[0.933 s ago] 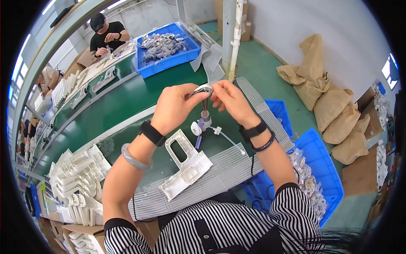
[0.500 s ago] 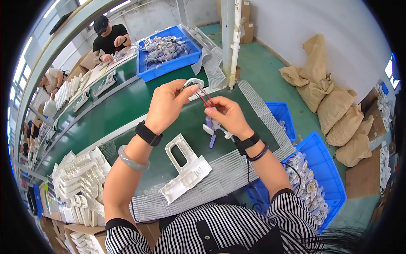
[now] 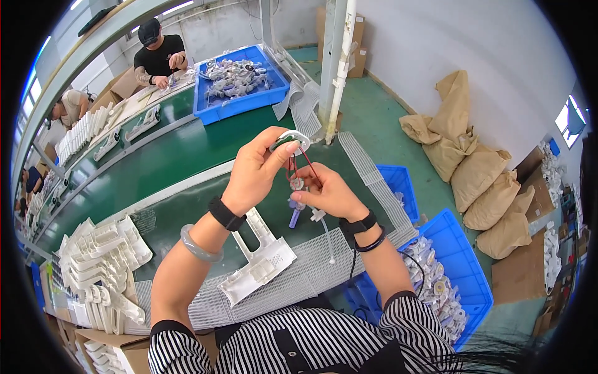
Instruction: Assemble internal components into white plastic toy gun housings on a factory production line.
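My left hand (image 3: 256, 171) is closed, pinching a grey-white ring-shaped part (image 3: 301, 138) between thumb and fingers. Dark red wires (image 3: 306, 159) run from this ring down to my right hand (image 3: 333, 194). That hand is closed too, its thumb and fingers gripping the wired assembly by a small round grey piece (image 3: 297, 184). Below it dangle a purple part (image 3: 294, 216) and a thin clear tube (image 3: 329, 239) with a white fitting. Beneath my hands, a white plastic housing half (image 3: 265, 267) with a handle opening lies on the bench, touched by neither hand.
Stacked white housings (image 3: 99, 262) lie at the left. A blue tray (image 3: 240, 103) of small parts stands across the bench, and blue bins (image 3: 464, 268) sit at the right. A white post (image 3: 339, 68) rises ahead. A co-worker (image 3: 161, 56) sits at the far left.
The view has shifted slightly. My right hand has turned the wired assembly, so the round piece shows and the purple part and clear tube hang lower. My left hand still grips the ring.
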Action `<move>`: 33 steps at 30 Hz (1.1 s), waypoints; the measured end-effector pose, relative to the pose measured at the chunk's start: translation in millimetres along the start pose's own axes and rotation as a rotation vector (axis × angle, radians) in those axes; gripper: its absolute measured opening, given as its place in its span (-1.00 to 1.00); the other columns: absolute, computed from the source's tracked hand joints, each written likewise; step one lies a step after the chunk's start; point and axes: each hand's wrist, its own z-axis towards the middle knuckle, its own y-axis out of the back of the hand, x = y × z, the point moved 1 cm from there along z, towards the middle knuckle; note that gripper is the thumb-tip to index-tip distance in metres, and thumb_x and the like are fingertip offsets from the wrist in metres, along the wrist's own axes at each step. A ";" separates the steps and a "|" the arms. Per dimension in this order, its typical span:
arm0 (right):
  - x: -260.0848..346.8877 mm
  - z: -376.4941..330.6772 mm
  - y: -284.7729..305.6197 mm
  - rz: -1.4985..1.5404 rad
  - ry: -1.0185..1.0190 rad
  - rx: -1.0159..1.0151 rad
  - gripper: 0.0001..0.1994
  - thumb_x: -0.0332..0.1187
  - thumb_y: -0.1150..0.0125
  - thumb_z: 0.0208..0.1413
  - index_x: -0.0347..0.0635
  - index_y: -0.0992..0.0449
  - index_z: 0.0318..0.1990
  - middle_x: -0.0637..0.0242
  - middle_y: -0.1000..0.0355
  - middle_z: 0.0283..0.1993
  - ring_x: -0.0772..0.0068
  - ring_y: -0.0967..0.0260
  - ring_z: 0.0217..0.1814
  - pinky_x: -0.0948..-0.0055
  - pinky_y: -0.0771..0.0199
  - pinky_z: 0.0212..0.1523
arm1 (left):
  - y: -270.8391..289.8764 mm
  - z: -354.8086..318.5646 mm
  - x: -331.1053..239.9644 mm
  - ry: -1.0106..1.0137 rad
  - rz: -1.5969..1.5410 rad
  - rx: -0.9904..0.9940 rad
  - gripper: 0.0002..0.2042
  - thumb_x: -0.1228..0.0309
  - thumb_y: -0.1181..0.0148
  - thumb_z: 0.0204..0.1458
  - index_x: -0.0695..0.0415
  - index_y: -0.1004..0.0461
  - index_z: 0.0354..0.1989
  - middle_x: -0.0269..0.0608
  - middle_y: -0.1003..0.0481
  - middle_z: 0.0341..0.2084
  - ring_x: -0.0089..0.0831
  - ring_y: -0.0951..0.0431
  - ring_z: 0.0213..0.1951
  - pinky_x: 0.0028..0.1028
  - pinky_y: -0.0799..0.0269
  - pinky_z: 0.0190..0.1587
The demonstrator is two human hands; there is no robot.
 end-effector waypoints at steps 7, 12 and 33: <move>-7.5 -7.3 -0.4 -0.148 -0.203 0.107 -0.68 -0.30 -0.41 0.18 -0.27 -0.59 0.00 0.37 -0.59 -0.21 0.72 -0.21 -0.54 0.61 -0.28 -0.47 | 8.4 0.5 -7.5 0.193 -0.125 -0.127 -0.77 0.24 -0.16 0.35 0.15 -0.50 -0.05 -0.46 -0.42 -0.50 -0.73 -0.44 -0.55 -0.62 -0.43 -0.54; -11.6 -8.9 1.0 -0.214 -0.072 0.038 -0.52 -0.29 -0.40 0.18 -0.26 -0.48 0.21 0.36 -0.58 -0.08 0.84 -0.23 -0.60 0.67 -0.29 -0.55 | 8.1 -1.7 -16.9 0.232 -0.094 -0.128 -0.76 0.23 -0.16 0.34 0.18 -0.49 -0.07 -0.43 -0.42 -0.54 -0.68 -0.48 -0.57 -0.60 -0.46 -0.56; 44.3 -30.1 -0.3 -1.078 0.149 -0.048 -0.66 -0.29 -0.42 0.05 -0.01 -0.51 -0.01 0.25 -0.55 -0.19 0.09 -0.56 -0.18 0.15 -0.53 -0.21 | 37.9 -64.6 -46.4 0.300 0.590 0.152 -0.77 0.31 -0.25 0.26 0.27 -0.59 -0.16 -0.27 -0.49 -0.57 -0.61 -0.38 -0.69 -0.52 -0.29 -0.60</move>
